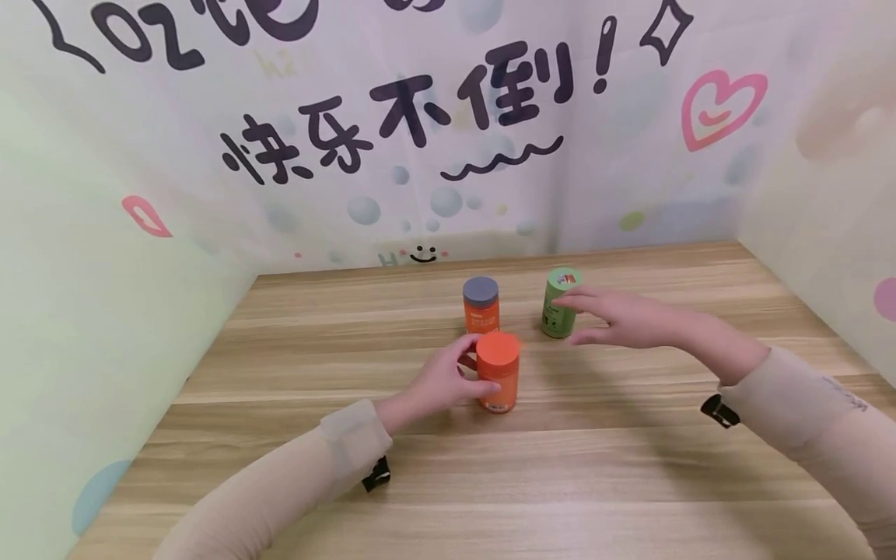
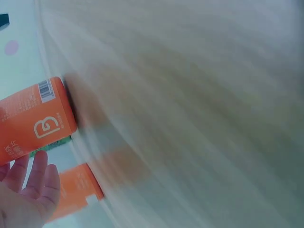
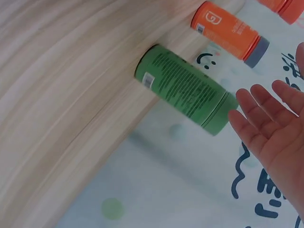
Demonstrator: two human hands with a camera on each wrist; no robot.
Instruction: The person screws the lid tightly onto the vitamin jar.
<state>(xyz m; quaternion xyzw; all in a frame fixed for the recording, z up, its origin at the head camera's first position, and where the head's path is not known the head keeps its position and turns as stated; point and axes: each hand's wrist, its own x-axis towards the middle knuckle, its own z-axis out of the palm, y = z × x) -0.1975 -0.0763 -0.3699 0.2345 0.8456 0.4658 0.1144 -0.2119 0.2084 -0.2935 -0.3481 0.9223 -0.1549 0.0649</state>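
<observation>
In the head view my left hand [image 1: 437,381] is at an orange jar with an orange lid [image 1: 498,354], thumb across its front and fingers at its far left side. The left wrist view shows this jar [image 2: 35,118] standing upright on the table, some fingers [image 2: 35,173] extended beside it. Behind it stands an orange jar with a grey lid [image 1: 481,299], partly hidden. My right hand [image 1: 640,315] is beside a green canister [image 1: 558,315], fingers and thumb spread apart. The right wrist view has the fingers [image 3: 259,109] close to the canister's lid; contact is unclear.
A wood-grain table [image 1: 560,482] lies beneath everything. A white backdrop [image 1: 420,210] with dark lettering rises along its far edge, and pale side panels [image 1: 91,327] flank it. Black wrist straps [image 1: 376,474] show under both sleeves.
</observation>
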